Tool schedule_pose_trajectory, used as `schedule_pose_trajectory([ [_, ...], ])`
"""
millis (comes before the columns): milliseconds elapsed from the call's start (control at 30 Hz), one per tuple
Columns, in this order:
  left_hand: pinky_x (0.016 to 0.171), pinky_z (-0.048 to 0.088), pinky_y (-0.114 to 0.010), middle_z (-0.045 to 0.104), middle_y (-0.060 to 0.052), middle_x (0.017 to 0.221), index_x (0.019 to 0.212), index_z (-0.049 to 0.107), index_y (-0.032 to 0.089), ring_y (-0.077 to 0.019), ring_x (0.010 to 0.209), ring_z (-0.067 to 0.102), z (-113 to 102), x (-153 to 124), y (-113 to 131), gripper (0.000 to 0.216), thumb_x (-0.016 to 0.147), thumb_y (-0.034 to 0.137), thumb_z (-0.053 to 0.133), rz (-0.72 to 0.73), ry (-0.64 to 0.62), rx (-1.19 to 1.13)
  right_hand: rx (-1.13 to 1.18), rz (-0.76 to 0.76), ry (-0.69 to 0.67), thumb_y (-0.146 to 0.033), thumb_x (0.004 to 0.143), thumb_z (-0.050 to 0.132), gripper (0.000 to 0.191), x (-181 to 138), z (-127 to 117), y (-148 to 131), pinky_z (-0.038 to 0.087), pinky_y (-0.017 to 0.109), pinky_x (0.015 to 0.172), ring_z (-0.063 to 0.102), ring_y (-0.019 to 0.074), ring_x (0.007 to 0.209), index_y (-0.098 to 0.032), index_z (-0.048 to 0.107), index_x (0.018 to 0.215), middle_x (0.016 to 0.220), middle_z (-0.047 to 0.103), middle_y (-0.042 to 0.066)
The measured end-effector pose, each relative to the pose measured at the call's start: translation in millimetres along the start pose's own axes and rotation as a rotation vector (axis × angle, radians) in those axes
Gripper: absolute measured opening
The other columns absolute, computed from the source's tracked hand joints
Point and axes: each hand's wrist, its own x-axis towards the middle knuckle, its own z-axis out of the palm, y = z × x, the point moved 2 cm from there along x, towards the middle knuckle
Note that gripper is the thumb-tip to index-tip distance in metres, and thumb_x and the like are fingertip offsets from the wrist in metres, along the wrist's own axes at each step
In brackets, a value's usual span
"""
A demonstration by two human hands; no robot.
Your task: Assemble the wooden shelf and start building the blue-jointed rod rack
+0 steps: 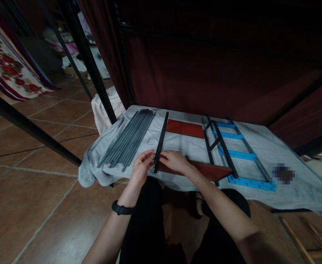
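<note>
A thin black bar (pixel 162 137) runs front to back on the cloth, along the left ends of two red-brown boards. My left hand (pixel 142 167) is at the bar's near end on its left side, fingers curled in a pinch. Something small and shiny shows at those fingertips, too small to name. From the right, my right hand (pixel 175 160) reaches over the near board (pixel 209 171) and has its fingers closed at the bar. The far board (pixel 185 128) lies flat beyond it. At the boards' right ends stands a black frame (pixel 218 141) with crosspieces.
A bundle of grey tubes (pixel 130 137) lies left of the bar. On the right is a rack of grey tubes with blue crosspieces (pixel 242 154), near a blurred dark patch. Grey cloth (pixel 293 154) covers the surface. Black posts (pixel 94 73) rise at the left, before a dark red curtain (pixel 205 77).
</note>
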Motion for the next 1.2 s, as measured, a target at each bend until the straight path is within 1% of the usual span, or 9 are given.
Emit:
schedule_pose_trajectory([
  [167,0.065,0.045,-0.025,0.065,-0.001,0.07,0.076,0.07,0.017,-0.0117,0.064,0.056,1.4,0.9,-0.6,0.036,0.06,0.045,0.087,0.022,0.038,0.084,-0.02,0.013,0.005,-0.036,0.102,0.044,0.029,-0.4,-0.6,-0.3,0.046,0.03,0.087,0.066,0.0224,0.11,-0.025,0.067,0.115,0.121,0.072,0.006],
  [333,0.071,0.049,-0.027,0.07,-0.003,0.085,0.093,0.073,0.018,-0.0145,0.075,0.062,-0.4,-0.9,-2.6,0.043,0.061,0.043,0.087,-0.02,-0.002,-0.002,-0.017,0.003,0.004,-0.035,0.102,0.043,0.029,-0.3,-0.4,-0.2,0.046,0.03,0.086,0.067,0.0221,0.109,-0.025,0.067,0.116,0.12,0.072,0.006],
  [500,0.064,0.045,-0.024,0.062,0.0,0.067,0.073,0.069,0.017,-0.0113,0.064,0.055,1.1,2.3,-6.4,0.034,0.065,0.047,0.084,0.054,0.026,0.08,-0.02,-0.009,0.015,-0.035,0.101,0.042,0.031,0.2,0.6,1.0,0.047,0.031,0.086,0.067,0.0239,0.108,-0.024,0.067,0.117,0.119,0.073,0.007],
  [600,0.071,0.048,-0.025,0.067,-0.002,0.076,0.08,0.072,0.017,-0.0131,0.071,0.059,2.7,1.7,-5.7,0.032,0.065,0.044,0.084,0.095,-0.003,0.077,-0.009,-0.017,0.01,-0.035,0.102,0.042,0.032,0.6,1.1,1.2,0.047,0.031,0.085,0.067,0.0238,0.108,-0.025,0.066,0.119,0.119,0.073,0.006],
  [700,0.071,0.048,-0.026,0.068,-0.003,0.081,0.091,0.073,0.017,-0.0137,0.074,0.06,2.0,0.0,-4.4,0.039,0.066,0.045,0.084,0.04,-0.008,0.038,-0.008,-0.01,0.01,-0.036,0.102,0.042,0.032,0.8,0.6,0.8,0.046,0.03,0.087,0.067,0.0229,0.109,-0.025,0.067,0.119,0.119,0.073,0.006],
  [800,0.065,0.046,-0.024,0.063,0.0,0.071,0.083,0.07,0.016,-0.0118,0.066,0.056,1.3,2.0,-4.9,0.039,0.064,0.047,0.084,0.007,0.003,0.018,-0.014,-0.001,0.006,-0.035,0.101,0.043,0.031,0.3,0.0,0.5,0.046,0.03,0.087,0.067,0.0228,0.109,-0.025,0.067,0.119,0.119,0.073,0.006],
  [900,0.066,0.044,-0.023,0.062,0.001,0.069,0.075,0.068,0.015,-0.0102,0.065,0.053,1.1,5.1,-5.3,0.035,0.063,0.043,0.086,0.089,0.004,0.055,-0.009,-0.004,0.005,-0.036,0.102,0.042,0.032,-0.2,-0.1,0.7,0.046,0.03,0.087,0.067,0.0226,0.108,-0.026,0.067,0.12,0.119,0.073,0.005],
  [1067,0.069,0.046,-0.024,0.065,0.0,0.077,0.086,0.07,0.016,-0.0116,0.071,0.058,-0.3,4.5,-9.1,0.038,0.064,0.044,0.085,0.017,-0.02,-0.005,0.007,-0.016,0.006,-0.035,0.101,0.043,0.031,1.0,0.9,1.7,0.046,0.03,0.087,0.067,0.0227,0.108,-0.025,0.068,0.117,0.118,0.073,0.006],
  [1200,0.064,0.043,-0.023,0.062,0.001,0.071,0.079,0.068,0.016,-0.0106,0.065,0.054,-0.7,8.4,-9.8,0.037,0.064,0.045,0.084,0.04,0.004,0.039,0.006,-0.016,0.018,-0.034,0.101,0.044,0.03,1.4,0.8,1.9,0.045,0.029,0.085,0.067,0.0226,0.106,-0.025,0.069,0.114,0.113,0.074,0.006],
])
